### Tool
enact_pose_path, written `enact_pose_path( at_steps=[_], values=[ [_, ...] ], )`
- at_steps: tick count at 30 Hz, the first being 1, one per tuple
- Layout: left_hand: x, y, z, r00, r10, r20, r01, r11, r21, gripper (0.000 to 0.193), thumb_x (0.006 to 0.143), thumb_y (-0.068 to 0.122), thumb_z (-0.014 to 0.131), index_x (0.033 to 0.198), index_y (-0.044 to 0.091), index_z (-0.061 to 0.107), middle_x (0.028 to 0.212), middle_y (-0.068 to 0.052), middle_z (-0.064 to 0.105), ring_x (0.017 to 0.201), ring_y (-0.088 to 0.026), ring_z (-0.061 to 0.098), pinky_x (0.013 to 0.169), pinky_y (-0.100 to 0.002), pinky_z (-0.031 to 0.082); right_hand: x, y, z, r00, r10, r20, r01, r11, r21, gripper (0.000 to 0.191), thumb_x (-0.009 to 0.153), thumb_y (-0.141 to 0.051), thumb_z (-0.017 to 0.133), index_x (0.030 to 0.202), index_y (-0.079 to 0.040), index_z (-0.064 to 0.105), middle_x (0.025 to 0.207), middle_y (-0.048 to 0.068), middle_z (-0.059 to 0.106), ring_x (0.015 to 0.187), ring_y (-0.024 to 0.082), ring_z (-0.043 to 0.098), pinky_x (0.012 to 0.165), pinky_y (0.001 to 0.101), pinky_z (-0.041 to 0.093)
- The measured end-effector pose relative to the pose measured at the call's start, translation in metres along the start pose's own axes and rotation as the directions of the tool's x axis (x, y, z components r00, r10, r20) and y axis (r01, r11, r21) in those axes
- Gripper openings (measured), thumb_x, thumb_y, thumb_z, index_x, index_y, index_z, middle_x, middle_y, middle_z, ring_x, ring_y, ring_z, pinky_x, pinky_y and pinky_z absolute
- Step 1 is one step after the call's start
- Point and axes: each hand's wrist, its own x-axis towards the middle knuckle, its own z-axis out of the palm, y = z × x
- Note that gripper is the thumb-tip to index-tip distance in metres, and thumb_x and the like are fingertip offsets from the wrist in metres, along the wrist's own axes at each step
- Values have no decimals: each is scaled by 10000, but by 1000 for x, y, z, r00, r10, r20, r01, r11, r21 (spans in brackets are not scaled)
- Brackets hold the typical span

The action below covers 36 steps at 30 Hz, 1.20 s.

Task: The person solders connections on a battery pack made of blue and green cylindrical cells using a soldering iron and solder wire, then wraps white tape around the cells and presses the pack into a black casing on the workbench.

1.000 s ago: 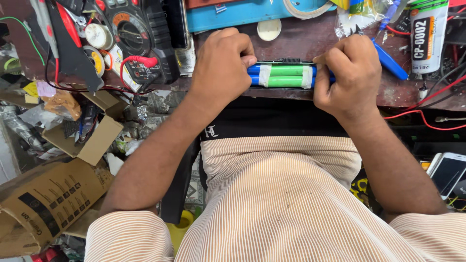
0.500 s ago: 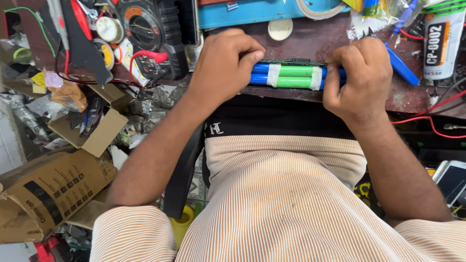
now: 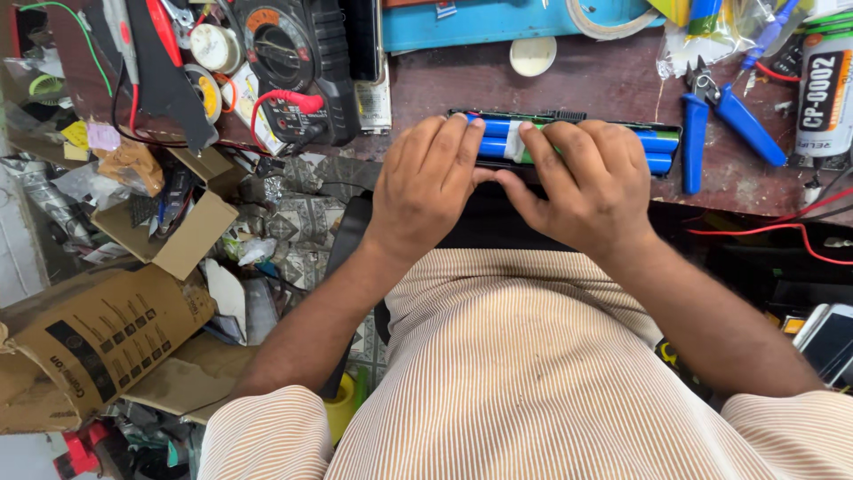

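Both hands pressed on the battery pack at the bench near edge.

Your left hand and right hand lie side by side, fingers flat over the blue-and-green battery pack; only its right end and a strip between the hands show. Blue cutters just right.

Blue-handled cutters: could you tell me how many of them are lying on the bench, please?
1: the blue-handled cutters lie right of the battery pack that both hands press. Clutter may hide others.
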Motion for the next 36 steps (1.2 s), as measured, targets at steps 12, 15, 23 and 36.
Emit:
enact_pose_path(
  at_steps=[12,15,23,36],
  values=[
    [12,-5,-1,999,-3,49,4,1000,-18,446,952,263,715,1261,-49,634,1242,-148,607,1142,-303,601,1036,-441,503,0,2,15,997,66,-34,-68,994,-88,461,1042,-536,740,1176,-95,740,1108,47,626,1018,253,597,895,401,449],
    [15,-5,5,1000,16,11,-16,1000,-5,414,955,224,718,1228,-77,642,1223,-168,605,1120,-317,605,1032,-442,511,2,3,18,997,54,-55,-60,992,-108,456,1054,-547,703,1145,-103,746,1079,38,629,980,237,597,867,393,445],
    [17,-9,6,993,90,-79,-90,996,4,378,938,167,730,1210,-84,650,1164,-158,646,1099,-306,621,1021,-435,520,4,4,17,996,23,-85,-35,990,-140,431,1079,-514,658,1113,-96,756,1059,33,644,936,212,619,832,361,471],
    [27,-5,-8,996,6,92,0,998,-62,471,942,199,699,1325,-66,629,1200,-123,605,1086,-271,579,998,-424,500,8,3,16,995,9,-99,-24,988,-151,414,1078,-491,642,1098,-96,761,1024,34,653,889,209,637,808,338,502]
  ],
)
